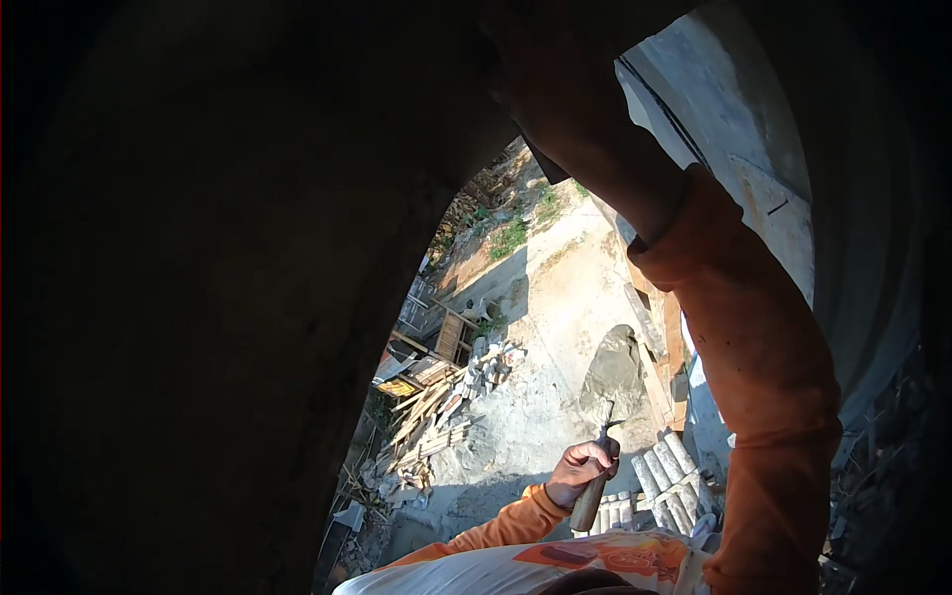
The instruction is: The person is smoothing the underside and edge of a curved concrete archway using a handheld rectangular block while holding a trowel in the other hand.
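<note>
Left hand (583,472): clamped round wooden-handled tool (589,504), metal end beyond the grip. Right hand (543,84): raised, shadowed, grip indeterminable. Risk: loosened fingers could drop the tool.

Left side near-black; sunlit ground (557,288) glaring, hard-edged shadows; fisheye rim dark.

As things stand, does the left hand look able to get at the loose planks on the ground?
Probably not: the left hand is closed around a wooden-handled tool, and the loose planks appear to lie well below on the ground, seemingly beyond arm's reach.
</note>
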Demonstrator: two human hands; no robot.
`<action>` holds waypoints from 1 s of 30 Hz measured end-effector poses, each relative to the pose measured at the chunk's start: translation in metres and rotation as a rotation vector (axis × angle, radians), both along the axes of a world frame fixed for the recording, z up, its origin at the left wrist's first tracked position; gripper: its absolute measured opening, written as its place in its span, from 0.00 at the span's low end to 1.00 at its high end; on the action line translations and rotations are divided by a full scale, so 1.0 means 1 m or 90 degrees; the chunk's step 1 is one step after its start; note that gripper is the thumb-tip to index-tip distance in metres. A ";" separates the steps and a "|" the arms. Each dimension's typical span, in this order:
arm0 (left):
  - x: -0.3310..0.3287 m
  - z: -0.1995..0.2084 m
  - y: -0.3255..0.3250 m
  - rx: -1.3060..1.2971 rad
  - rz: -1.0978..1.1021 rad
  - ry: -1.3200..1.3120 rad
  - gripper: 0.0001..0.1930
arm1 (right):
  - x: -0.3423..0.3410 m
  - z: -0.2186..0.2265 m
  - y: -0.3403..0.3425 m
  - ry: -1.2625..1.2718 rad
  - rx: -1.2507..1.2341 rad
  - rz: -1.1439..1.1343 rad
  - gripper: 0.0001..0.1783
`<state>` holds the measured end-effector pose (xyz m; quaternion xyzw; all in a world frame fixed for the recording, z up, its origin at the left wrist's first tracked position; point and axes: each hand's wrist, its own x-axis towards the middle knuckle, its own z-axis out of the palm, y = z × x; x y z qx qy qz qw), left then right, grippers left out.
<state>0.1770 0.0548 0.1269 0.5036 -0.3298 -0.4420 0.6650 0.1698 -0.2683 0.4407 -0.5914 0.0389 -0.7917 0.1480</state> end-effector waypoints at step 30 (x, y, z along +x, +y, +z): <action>0.003 0.009 0.010 0.020 0.004 0.013 0.03 | 0.011 -0.011 0.052 -0.032 -0.101 -0.106 0.20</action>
